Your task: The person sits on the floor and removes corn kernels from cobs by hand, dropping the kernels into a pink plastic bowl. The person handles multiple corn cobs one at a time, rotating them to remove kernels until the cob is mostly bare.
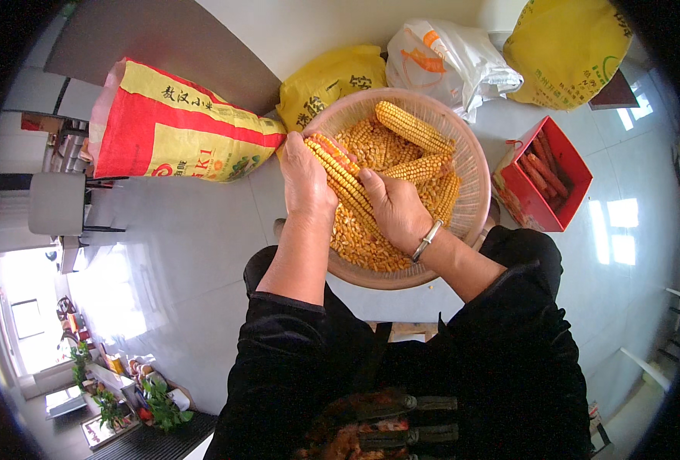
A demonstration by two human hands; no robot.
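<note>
A partly shelled ear of corn (342, 178) lies slantwise between my hands, its yellow kernels in rows with a bare reddish strip along its upper side. My left hand (305, 175) is wrapped around its far end. My right hand (394, 207), with a metal bangle at the wrist, grips the ear lower down, the thumb pressed on the kernels. Both hands are over a round pinkish plastic basket (472, 172). Inside it are loose corn kernels (357, 247) and several more ears, among them a full corn ear (414, 127) leaning at the far rim.
A red box (573, 201) holding bare reddish cobs (544, 172) stands to the right. A red-and-yellow woven sack (190, 126) lies at left. Beyond the basket are a yellow bag (340, 75), a white plastic bag (449, 63) and another yellow bag (570, 54). A grey chair (58, 204) stands farther left.
</note>
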